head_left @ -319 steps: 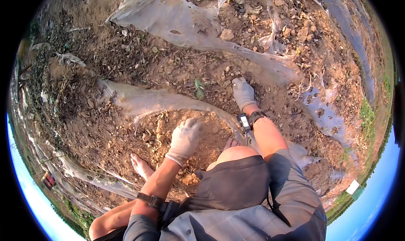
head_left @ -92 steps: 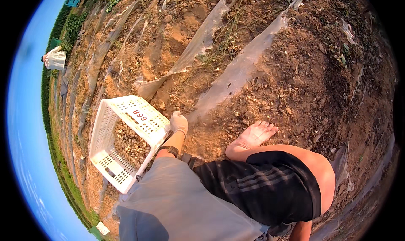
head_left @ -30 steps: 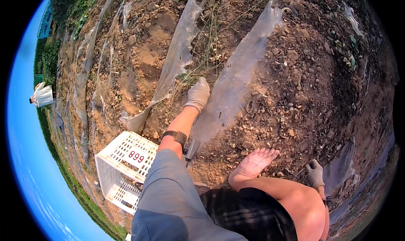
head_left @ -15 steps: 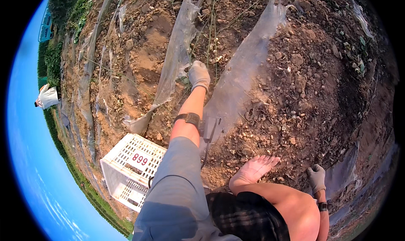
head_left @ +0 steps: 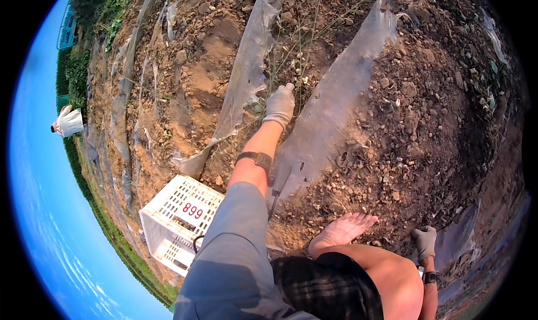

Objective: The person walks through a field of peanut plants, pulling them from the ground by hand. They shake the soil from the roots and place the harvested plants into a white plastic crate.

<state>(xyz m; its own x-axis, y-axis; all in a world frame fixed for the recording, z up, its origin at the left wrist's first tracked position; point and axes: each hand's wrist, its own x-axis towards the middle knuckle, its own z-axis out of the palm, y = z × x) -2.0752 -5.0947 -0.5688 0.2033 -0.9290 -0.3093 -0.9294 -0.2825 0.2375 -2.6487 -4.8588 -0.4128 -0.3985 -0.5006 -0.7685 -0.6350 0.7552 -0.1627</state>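
My left hand [head_left: 279, 103], in a pale glove, reaches forward among thin green stems [head_left: 302, 68] and small pale nodules [head_left: 301, 73] between two torn translucent film strips [head_left: 339, 110]. Its fingers are curled at the soil; what they hold, if anything, is hidden. My right hand [head_left: 425, 242], gloved, rests low at the right on dark soil [head_left: 409, 185], beside my bare foot [head_left: 344, 230], with fingers bent and their contents hidden. A white perforated plastic crate [head_left: 162, 222] lies at my lower left, partly behind my left arm.
A person [head_left: 67, 121] in white clothing is at the far left edge of the field, near green bushes [head_left: 75, 73] and a blue slatted object [head_left: 67, 28]. More film strips [head_left: 126, 96] run across the stony soil, and a field edge borders the sky.
The crate, earlier at my left hand, now sits apart from it. That hand has moved forward among the stems, and my right hand has come into view beside my foot.
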